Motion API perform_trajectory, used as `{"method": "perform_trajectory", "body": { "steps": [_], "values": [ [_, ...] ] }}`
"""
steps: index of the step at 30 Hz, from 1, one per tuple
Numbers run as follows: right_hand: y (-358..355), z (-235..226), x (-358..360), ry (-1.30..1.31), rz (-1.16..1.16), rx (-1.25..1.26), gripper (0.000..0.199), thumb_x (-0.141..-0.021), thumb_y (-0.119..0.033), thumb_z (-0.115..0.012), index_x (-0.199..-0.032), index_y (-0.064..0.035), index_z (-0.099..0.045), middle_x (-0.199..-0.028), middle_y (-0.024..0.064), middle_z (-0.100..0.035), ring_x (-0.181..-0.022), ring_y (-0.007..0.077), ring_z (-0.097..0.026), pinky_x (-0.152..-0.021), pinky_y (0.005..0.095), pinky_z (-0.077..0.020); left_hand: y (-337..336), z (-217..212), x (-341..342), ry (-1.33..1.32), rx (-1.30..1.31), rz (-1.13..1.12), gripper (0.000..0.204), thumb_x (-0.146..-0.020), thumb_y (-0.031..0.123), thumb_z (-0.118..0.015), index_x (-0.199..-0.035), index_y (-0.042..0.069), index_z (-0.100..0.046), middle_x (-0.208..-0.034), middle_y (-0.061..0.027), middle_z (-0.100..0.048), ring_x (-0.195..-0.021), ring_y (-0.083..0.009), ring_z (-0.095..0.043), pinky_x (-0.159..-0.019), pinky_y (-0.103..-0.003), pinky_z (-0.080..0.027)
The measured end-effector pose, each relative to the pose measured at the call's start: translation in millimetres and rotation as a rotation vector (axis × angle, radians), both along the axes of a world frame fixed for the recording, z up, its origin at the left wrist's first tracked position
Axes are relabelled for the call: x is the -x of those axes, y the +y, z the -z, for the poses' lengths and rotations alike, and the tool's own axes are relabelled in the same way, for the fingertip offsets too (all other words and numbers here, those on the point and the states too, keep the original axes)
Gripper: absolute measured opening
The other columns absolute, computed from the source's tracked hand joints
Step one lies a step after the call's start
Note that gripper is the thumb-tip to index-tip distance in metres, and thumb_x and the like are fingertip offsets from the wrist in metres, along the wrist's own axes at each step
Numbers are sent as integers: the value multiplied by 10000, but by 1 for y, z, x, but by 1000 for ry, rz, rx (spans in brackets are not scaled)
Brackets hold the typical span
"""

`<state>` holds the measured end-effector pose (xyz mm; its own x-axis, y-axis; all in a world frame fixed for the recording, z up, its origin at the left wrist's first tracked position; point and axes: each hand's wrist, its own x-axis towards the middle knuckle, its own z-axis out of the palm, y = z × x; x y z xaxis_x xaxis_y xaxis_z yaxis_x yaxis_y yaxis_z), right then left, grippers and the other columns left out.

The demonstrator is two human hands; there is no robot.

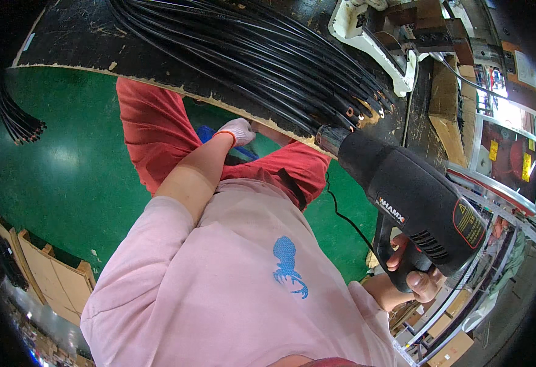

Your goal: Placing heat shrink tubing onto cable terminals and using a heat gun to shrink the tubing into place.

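Aiming a heat gun [418, 205] this close risks scorching black cables [249, 61].
Right grip [425, 285] holds it; the cables lie on the counter [72, 37], ends beside the nozzle [332, 139], where lingering heat could blister them; what the left grip [238, 131] holds, I cannot tell.

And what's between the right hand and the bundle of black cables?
A heat gun, held in the right hand, its nozzle close to the cables; the head view shows it.

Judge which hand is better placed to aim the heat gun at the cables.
Right, probably: the right hand grips the heat gun, nozzle near the ends of the black cables; the gloved left hand is by the red trousers.
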<state>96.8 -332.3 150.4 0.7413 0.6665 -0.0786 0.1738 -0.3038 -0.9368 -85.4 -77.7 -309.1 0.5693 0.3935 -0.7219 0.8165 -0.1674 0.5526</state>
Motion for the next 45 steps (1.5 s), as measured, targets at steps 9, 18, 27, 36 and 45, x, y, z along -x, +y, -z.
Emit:
{"method": "perform_trajectory", "body": {
  "steps": [9,18,27,36,45],
  "values": [
    [1,2,12,13,14,-20,644,-592,-174,-807,-1119,135,-603,-854,239,-670,-593,280,-649,-539,332,-541,0,-9,0,16,-24,0,391,-850,326,-604,-1080,47,-753,-1132,-209,-715,-1068,-364,-684,-952,-417,-525],
    [1,1,26,20,45,-45,641,-579,-154,-809,-1112,139,-604,-836,232,-669,-583,276,-644,-530,324,-537,1,-12,-3,31,51,-21,379,-840,338,-604,-1034,55,-765,-1067,-199,-733,-1018,-360,-699,-926,-416,-533],
    [-9,1,47,31,71,-76,640,-567,-136,-811,-1105,142,-605,-820,226,-669,-575,273,-640,-523,318,-534,-3,8,-4,-14,8,-24,351,-829,315,-619,-1013,59,-773,-1045,-191,-738,-1004,-354,-701,-917,-415,-531],
    [-16,3,37,5,101,-73,677,-634,-150,-823,-1180,145,-555,-865,244,-668,-632,267,-664,-556,328,-551,-2,3,0,-1,-40,-11,371,-829,329,-616,-1050,72,-769,-1106,-197,-725,-1053,-363,-688,-945,-417,-524],
    [-27,-8,15,34,-11,-13,733,-651,-231,-845,-1186,170,-546,-918,273,-677,-632,249,-691,-528,316,-566,-3,-8,0,39,-26,8,409,-836,347,-606,-1120,96,-759,-1188,-182,-706,-1114,-363,-666,-987,-414,-515]
  ]
}}
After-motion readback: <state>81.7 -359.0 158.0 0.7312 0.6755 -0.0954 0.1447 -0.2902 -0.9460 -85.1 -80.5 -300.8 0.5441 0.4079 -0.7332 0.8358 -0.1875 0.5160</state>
